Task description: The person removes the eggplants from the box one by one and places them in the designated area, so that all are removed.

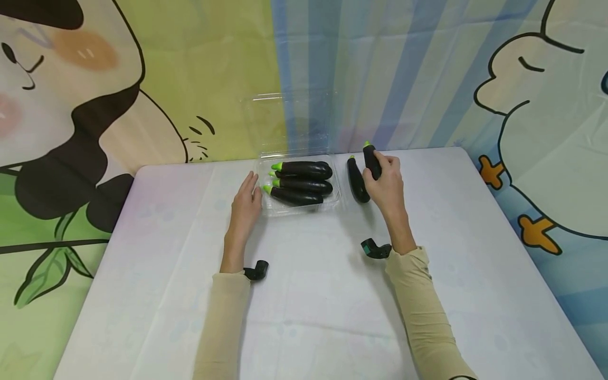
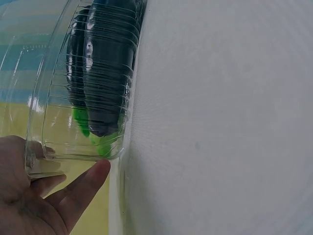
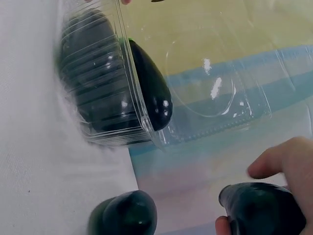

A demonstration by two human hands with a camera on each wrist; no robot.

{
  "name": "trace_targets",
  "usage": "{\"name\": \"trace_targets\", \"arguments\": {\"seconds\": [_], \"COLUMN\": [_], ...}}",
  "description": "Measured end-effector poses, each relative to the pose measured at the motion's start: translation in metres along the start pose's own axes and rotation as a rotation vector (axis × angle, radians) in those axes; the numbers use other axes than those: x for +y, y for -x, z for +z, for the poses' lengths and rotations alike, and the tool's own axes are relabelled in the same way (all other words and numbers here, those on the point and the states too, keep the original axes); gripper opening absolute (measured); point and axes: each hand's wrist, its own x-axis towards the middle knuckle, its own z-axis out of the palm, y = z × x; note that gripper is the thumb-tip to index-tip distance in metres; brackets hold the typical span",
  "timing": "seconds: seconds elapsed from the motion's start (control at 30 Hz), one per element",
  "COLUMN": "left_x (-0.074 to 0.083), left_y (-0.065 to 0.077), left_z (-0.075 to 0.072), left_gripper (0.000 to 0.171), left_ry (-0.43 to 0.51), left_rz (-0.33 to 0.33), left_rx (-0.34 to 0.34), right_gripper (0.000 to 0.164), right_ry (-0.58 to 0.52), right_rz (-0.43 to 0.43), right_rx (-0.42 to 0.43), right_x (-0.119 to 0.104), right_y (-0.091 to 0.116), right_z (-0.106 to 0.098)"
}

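Note:
A clear plastic clamshell box [image 1: 299, 210] holds several dark eggplants [image 1: 304, 187] with bright green stem ends. My left hand [image 1: 246, 200] rests against the box's left side, its fingers nearly straight; in the left wrist view the thumb [image 2: 90, 183] reaches to the lower corner. To the right of the box, my right hand [image 1: 387, 184] holds another eggplant [image 1: 372, 161], green tip pointing away from me. A loose eggplant [image 1: 357, 180] lies between that hand and the box. In the right wrist view the held eggplant [image 3: 266, 208] shows at the bottom right.
The box's clear lid [image 1: 292, 121] stands raised at the back, against a cartoon-printed backdrop [image 1: 361, 63]. A white cloth covers the table [image 1: 309, 316], whose far edge runs just behind the box. Small black cameras [image 1: 257, 270] sit at both wrists.

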Motion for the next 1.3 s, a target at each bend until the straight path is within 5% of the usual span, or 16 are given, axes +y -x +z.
{"name": "trace_targets", "arguments": {"seconds": [0.2, 0.43, 0.67, 0.97, 1.3], "left_x": [0.001, 0.001, 0.0, 0.0, -0.002], "left_y": [0.0, -0.001, -0.001, 0.0, -0.001], "left_z": [-0.001, 0.0, 0.0, 0.0, 0.0], "left_gripper": [0.047, 0.047, 0.047, 0.048, 0.048], "left_ry": [-0.003, -0.001, -0.008, -0.003, -0.016], "left_rz": [-0.004, -0.01, -0.007, -0.002, 0.002], "left_rx": [-0.006, -0.012, -0.015, -0.02, -0.012], "right_gripper": [0.058, 0.068, 0.06, 0.059, 0.063], "right_ry": [-0.044, -0.028, -0.038, 0.023, -0.034], "right_rz": [0.016, -0.011, -0.012, 0.025, 0.079], "right_rx": [-0.04, 0.009, 0.044, -0.002, -0.047], "right_x": [0.0, 0.004, 0.012, 0.023, 0.03], "right_y": [0.0, -0.002, -0.007, -0.008, -0.014], "right_z": [0.002, 0.004, 0.005, 0.002, 0.004]}}
